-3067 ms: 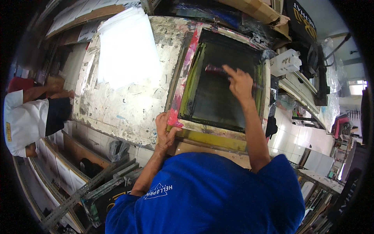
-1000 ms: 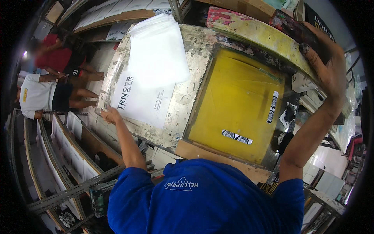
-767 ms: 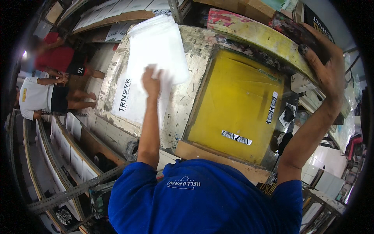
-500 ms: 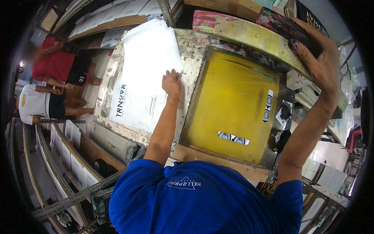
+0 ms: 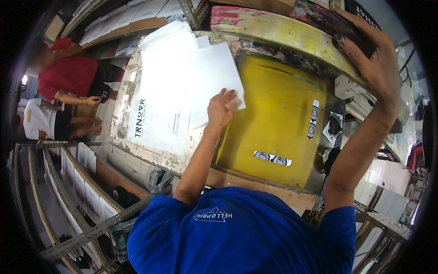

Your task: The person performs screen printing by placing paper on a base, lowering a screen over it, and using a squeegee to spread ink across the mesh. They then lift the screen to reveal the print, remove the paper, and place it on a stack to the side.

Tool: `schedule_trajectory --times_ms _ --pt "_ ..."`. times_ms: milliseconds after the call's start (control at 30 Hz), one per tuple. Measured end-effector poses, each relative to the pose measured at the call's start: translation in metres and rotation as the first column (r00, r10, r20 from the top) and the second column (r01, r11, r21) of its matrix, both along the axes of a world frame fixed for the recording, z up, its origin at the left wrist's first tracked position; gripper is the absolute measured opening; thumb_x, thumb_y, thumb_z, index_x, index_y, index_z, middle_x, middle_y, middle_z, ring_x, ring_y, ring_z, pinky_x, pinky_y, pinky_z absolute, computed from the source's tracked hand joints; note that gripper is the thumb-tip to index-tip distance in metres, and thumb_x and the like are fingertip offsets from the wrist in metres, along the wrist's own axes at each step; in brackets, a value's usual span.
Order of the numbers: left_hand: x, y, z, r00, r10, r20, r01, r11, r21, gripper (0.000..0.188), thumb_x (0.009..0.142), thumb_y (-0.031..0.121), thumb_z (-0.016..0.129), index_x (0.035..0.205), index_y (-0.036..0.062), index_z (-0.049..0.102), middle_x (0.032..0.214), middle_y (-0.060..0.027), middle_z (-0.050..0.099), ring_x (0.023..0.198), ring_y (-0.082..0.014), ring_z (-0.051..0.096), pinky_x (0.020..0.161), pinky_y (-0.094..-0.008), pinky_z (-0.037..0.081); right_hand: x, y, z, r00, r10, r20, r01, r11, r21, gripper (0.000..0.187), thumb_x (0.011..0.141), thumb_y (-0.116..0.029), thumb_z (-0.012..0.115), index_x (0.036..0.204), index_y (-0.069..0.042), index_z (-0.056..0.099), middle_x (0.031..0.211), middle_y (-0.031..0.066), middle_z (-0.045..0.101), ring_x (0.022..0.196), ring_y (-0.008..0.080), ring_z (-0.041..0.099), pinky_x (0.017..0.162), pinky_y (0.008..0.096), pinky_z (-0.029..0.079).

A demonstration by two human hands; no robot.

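Observation:
My left hand (image 5: 222, 109) is closed on the near right corner of a white sheet (image 5: 216, 68), which lies askew over a stack of white sheets (image 5: 164, 77). Dark print shows on the stack near its left edge. The sheet's corner reaches over the edge of a yellow flat panel (image 5: 269, 105) that bears two black-and-white strips. At the upper right, my right hand (image 5: 381, 68) grips a dark, paint-stained block (image 5: 319, 18), thumb below and fingers above. Beside the block runs a long yellow-stained bar (image 5: 273, 33).
A paint-spattered table (image 5: 130, 86) carries the stack. Two people stand at the far left, one in a red shirt (image 5: 68, 68), one in a white shirt (image 5: 39, 118). Metal racks (image 5: 77, 237) with boards stand at the lower left, and a shelf (image 5: 123, 32) stands behind the table.
My left hand has moved right, drawing the white sheet partly off the stack toward the yellow panel. My right hand keeps its grip on the block. The person in red has shifted an arm.

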State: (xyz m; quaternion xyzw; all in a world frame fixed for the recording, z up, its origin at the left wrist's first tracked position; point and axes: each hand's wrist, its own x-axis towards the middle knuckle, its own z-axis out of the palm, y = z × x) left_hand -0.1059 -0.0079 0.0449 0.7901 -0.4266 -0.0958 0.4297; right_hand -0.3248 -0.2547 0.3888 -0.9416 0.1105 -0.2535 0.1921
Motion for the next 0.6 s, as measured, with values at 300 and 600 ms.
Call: schedule_trajectory --times_ms 300,600 --pt "-0.085 -0.031 -0.05 0.807 -0.498 0.317 0.401 0.857 0.325 0.06 0.095 0.047 0.061 0.147 0.0198 0.053 0.162 -0.006 0.036 0.152 -0.0375 0.025 0.121 -0.0633 0.017 0.015 0.038 0.008 0.986 -0.107 0.13 0.115 0.992 -0.05 0.048 0.076 -0.016 0.079 0.118 0.005 0.072 0.095 0.0167 0.077 0.078 0.0187 0.072 0.077 0.0304 0.058" --pt "-0.158 -0.071 -0.046 0.63 -0.732 0.26 0.616 0.675 0.406 0.057 0.098 0.044 0.058 0.149 0.0203 0.05 0.163 -0.0049 0.035 0.154 -0.0348 0.019 0.125 -0.059 0.01 0.013 0.011 0.003 0.992 -0.034 0.119 0.038 0.999 -0.034 0.043 0.078 -0.032 0.083 0.107 -0.002 0.078 0.091 0.0126 0.078 0.077 0.0214 0.072 0.075 0.0324 0.057"
